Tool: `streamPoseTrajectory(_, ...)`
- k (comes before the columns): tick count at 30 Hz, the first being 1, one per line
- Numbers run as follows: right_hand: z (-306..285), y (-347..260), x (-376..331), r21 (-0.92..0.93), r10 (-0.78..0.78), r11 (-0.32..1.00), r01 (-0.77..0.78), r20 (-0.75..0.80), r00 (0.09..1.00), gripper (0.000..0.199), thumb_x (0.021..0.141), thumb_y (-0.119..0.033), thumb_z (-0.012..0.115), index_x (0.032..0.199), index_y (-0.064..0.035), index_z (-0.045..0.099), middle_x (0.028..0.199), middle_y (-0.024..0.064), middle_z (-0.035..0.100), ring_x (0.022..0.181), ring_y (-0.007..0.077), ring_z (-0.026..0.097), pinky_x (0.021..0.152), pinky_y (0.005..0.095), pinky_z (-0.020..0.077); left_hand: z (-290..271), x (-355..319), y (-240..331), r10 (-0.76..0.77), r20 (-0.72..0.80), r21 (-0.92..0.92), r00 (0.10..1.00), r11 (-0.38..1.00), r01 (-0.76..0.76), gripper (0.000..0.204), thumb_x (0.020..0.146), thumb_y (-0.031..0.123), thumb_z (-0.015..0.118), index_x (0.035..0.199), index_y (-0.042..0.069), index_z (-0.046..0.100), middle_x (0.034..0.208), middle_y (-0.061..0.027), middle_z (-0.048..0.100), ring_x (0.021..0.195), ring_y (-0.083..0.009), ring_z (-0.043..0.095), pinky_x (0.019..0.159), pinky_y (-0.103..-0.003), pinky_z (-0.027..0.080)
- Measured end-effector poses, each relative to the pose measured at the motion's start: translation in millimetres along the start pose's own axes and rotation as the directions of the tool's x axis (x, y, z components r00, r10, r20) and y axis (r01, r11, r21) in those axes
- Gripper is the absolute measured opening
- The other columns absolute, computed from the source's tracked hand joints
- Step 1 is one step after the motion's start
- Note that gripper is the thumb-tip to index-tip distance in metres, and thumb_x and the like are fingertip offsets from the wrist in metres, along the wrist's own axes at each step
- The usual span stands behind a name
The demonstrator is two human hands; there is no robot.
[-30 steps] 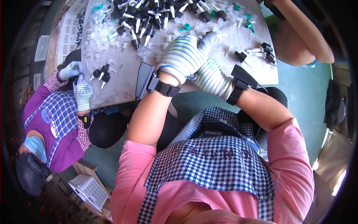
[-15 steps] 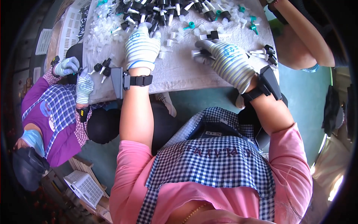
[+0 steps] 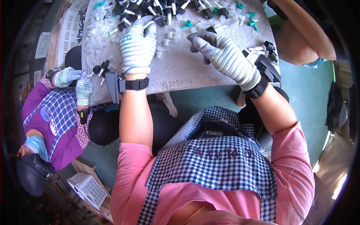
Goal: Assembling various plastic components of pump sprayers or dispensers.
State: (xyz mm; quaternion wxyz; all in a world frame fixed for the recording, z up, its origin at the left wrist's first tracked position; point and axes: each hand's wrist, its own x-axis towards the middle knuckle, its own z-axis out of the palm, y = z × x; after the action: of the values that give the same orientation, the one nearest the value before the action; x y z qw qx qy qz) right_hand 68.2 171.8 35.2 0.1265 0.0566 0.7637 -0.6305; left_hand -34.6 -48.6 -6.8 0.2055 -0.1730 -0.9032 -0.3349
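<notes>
My left hand (image 3: 138,50), in a striped glove, is at the front of the pile with its fingers closed on a black pump head (image 3: 160,20) that has a white stem. To the right, my right hand (image 3: 227,58) hovers over the cloth-covered table (image 3: 180,73), its gloved fingers apart and nothing visible in them. Just beyond its fingertips lies another black pump head (image 3: 211,29) with a white stem. Several black-and-white pump heads (image 3: 267,48) lie to the right of that hand. Small clear plastic collars (image 3: 170,35) are scattered between my hands.
A heap of black pump heads (image 3: 170,7) spreads at the far side, with translucent parts (image 3: 99,45) on the left and green pieces (image 3: 252,24) among them. At left, a co-worker's gloved hands (image 3: 83,88) work by the table edge. Another person's arm (image 3: 305,26) is at far right.
My left hand has taken hold of a black pump head at the pile. My right hand has moved slightly up and left, and its fingers have spread.
</notes>
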Motion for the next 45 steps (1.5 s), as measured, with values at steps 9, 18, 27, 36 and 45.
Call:
streamPoseTrajectory(9,9.2,15.9,10.8,0.502,0.167,0.843,-0.193,0.098,0.981,0.037,0.101,-0.04,0.056,0.12,-0.0094,0.063,0.103,-0.0012,0.066,0.077,0.0055,0.057,0.068,0.0197,0.0468,-4.7,-20.0,54.4,0.088,0.322,-0.394,0.943,0.918,0.049,0.021,0.087,0.024,0.074,0.097,0.005,0.074,0.091,-0.0115,0.074,0.081,-0.0212,0.071,0.076,-0.032,0.054)
streamPoseTrajectory(18,20.5,18.4,12.0,0.189,0.104,0.974,-0.123,0.108,0.989,0.044,0.095,-0.041,0.065,0.121,-0.0057,0.063,0.075,-0.0043,0.06,0.064,0.0033,0.051,0.058,0.0204,0.0414,18.5,-18.0,11.1,0.007,0.464,0.306,0.886,0.937,-0.168,0.035,0.084,0.035,0.071,0.105,0.007,0.07,0.098,-0.0132,0.072,0.088,-0.0347,0.069,0.078,-0.044,0.053)
streamPoseTrajectory(27,24.5,17.5,12.5,0.11,0.092,0.987,-0.113,0.181,0.979,0.045,0.093,-0.039,0.069,0.12,-0.0021,0.065,0.087,0.0021,0.067,0.074,0.0074,0.055,0.069,0.0255,0.0474,11.4,-7.8,24.4,-0.248,0.465,-0.445,0.85,0.764,0.467,0.02,0.087,0.017,0.073,0.101,0.003,0.073,0.092,-0.0054,0.073,0.083,-0.0093,0.068,0.076,-0.026,0.054)
streamPoseTrajectory(36,20.8,7.0,7.9,0.119,0.075,0.988,-0.104,0.224,0.972,0.049,0.095,-0.037,0.067,0.126,-0.0011,0.061,0.105,0.0074,0.071,0.093,0.0108,0.06,0.086,0.0293,0.0493,9.2,-14.9,25.8,-0.241,0.637,-0.657,0.732,0.328,0.679,0.019,0.086,0.013,0.074,0.102,0.003,0.074,0.095,-0.0042,0.073,0.086,-0.0113,0.068,0.08,-0.025,0.054)
streamPoseTrajectory(45,22.8,15.5,5.1,0.093,-0.026,0.996,0.008,0.187,0.982,0.047,0.095,-0.035,0.067,0.126,-0.0005,0.061,0.106,0.0065,0.07,0.094,0.0095,0.059,0.087,0.0279,0.0489,0.0,-13.5,31.5,-0.223,0.582,-0.627,0.782,0.489,0.606,0.018,0.085,0.012,0.074,0.1,0.002,0.075,0.092,-0.0047,0.074,0.082,-0.0107,0.068,0.075,-0.025,0.054)
